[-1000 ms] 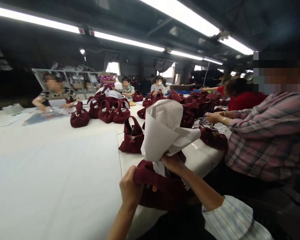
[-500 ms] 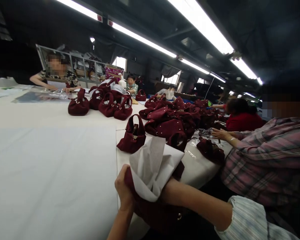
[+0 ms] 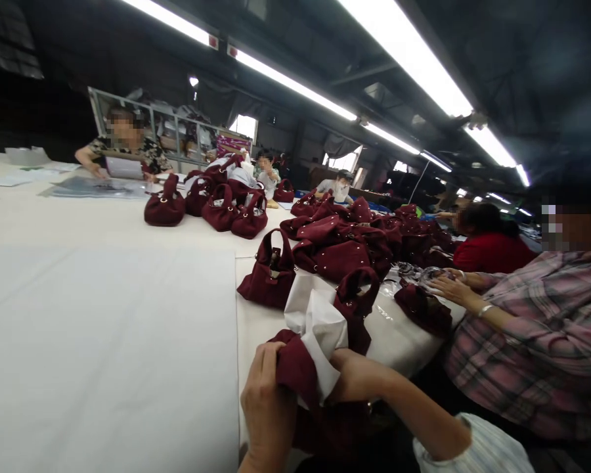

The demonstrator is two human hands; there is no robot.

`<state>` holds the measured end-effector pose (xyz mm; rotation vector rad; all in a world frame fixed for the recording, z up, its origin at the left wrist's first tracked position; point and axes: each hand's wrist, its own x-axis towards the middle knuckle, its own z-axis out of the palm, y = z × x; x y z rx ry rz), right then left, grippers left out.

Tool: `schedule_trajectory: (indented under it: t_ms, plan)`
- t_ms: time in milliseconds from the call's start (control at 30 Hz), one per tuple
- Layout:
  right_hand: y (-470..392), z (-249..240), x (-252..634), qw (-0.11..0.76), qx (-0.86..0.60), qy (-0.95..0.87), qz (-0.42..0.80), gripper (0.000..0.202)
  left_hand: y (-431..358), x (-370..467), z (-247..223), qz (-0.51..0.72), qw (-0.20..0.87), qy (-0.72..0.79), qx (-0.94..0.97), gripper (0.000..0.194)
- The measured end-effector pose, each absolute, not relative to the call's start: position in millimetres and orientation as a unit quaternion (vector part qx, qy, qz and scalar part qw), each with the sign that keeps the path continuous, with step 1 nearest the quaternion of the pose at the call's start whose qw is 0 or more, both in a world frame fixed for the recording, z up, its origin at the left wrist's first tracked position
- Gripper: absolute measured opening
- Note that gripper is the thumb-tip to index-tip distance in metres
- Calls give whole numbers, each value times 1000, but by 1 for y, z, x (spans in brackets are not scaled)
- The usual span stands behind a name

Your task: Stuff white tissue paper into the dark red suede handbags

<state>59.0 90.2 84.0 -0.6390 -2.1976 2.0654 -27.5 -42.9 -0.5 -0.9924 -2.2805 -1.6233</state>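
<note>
Left grip [image 3: 268, 407] clenched on maroon bag [image 3: 295, 368], right grip [image 3: 357, 376] grasping white paper [image 3: 320, 335], no legible writing.

left hand [image 3: 268, 407] grips the rim of a maroon bag [image 3: 320, 420]; right hand [image 3: 354, 378] just beside it presses white paper [image 3: 320, 328] into the opening. beyond the hands, another bag [image 3: 270, 272] stands on the white table [image 3: 103, 328].

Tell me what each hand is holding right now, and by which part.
The left hand grips the dark red bag by its upper edge. The right hand presses white paper at the bag's opening; its fingers are hidden.
</note>
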Motion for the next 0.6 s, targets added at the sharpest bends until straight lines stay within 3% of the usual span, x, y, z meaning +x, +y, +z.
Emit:
schedule_trajectory:
  t_ms: [100, 267, 367, 533, 600]
  plan:
    - [106, 114, 88, 4, -183, -769, 612, 25, -45, -21, -4, -566, 113, -744, -337, 18]
    - [111, 117, 90, 118, -214, -682, 690, 70, -42, 7, -9, -585, 179, -707, -354, 14]
    - [99, 94, 70, 135, -228, -646, 716, 61, -39, 13, -13, -591, 189, -697, -360, 16]
    - [84, 59, 68, 295, -314, -726, 536, 33, -41, -11, -12, -601, 119, -728, -309, 9]
    - [78, 53, 80, 297, -254, -771, 503, 20, -45, -26, -15, -591, 86, -754, -274, 9]
